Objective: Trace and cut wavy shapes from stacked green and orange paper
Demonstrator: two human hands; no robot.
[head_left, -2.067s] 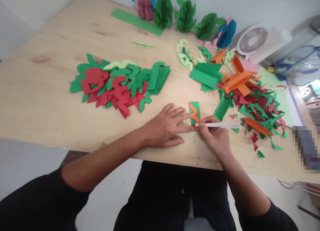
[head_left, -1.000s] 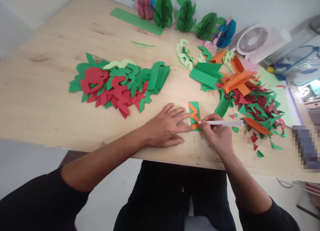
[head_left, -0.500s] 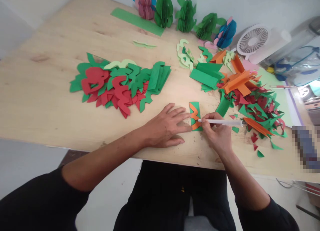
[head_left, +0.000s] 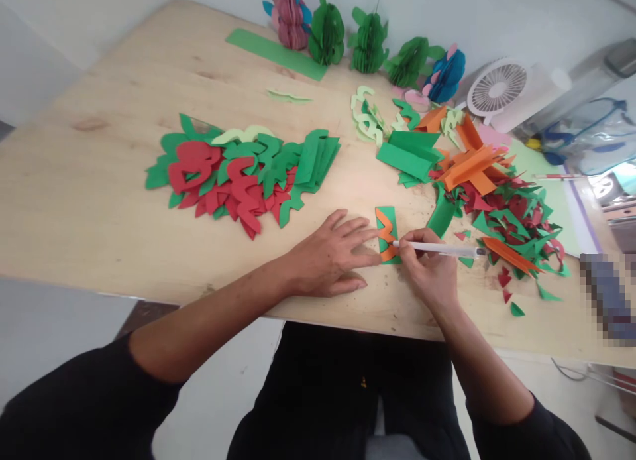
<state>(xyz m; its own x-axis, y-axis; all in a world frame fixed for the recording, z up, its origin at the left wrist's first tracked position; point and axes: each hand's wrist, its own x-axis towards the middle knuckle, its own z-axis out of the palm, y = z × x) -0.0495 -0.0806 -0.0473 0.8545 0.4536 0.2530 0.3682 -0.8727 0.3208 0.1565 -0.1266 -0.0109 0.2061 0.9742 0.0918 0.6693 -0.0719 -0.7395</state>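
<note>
On the wooden table [head_left: 129, 241], near its front edge, lies a small green paper strip [head_left: 391, 216] with a wavy orange paper cutout [head_left: 385, 233] on top. My left hand [head_left: 332, 254] lies flat with fingers spread, its fingertips on the left edge of these papers. Pinched in my right hand [head_left: 430, 264] is a white pen [head_left: 442, 248], held nearly level. Its tip touches the papers at the right side of the orange cutout. Any drawn line is too small to make out.
Left of centre is a pile of red and green cutouts [head_left: 243, 175]. Folded green paper [head_left: 410, 152], orange strips [head_left: 472, 165] and a heap of scraps [head_left: 521, 221] lie to the right. Paper honeycomb figures [head_left: 368, 46] and a white fan [head_left: 498, 87] stand at the back.
The pen tip has moved very slightly along the orange cutout's right side. My left hand stays in place. The whole view has shifted a little, with the table's back lower in the picture.
</note>
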